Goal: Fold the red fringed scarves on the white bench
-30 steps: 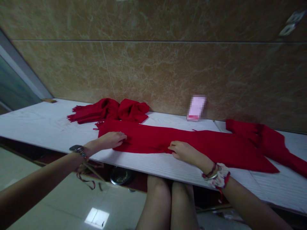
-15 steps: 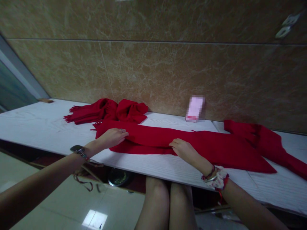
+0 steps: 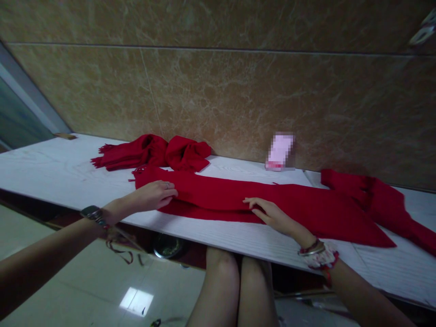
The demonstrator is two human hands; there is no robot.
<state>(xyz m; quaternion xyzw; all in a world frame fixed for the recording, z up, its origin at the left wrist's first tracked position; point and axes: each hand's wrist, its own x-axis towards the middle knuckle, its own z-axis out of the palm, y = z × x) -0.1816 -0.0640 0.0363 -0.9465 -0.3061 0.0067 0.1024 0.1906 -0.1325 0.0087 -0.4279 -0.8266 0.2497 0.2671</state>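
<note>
A long red scarf (image 3: 218, 190) lies lengthwise on the white tabletop, its upper layer folded over a lower one along the near side. At the scarf's left part, near its fringed end, my left hand (image 3: 155, 196) has its fingers closed on the folded edge. Farther right, my right hand (image 3: 272, 215) rests at the same edge with fingertips touching the cloth. Its fingers are stretched out and a gap shows between thumb and forefinger.
Behind the scarf lies a bunched red scarf (image 3: 153, 152) with fringe. More red cloth (image 3: 384, 195) lies at the right. A pink-white, pixelated object (image 3: 281, 152) leans by the marbled wall (image 3: 218, 100). Below the white table (image 3: 61, 168) is a shelf holding a round dish (image 3: 168, 245).
My left hand has shifted slightly left along the scarf. My right hand has moved a little right, and its fingers have loosened from the edge. The scarf lies nearly the same.
</note>
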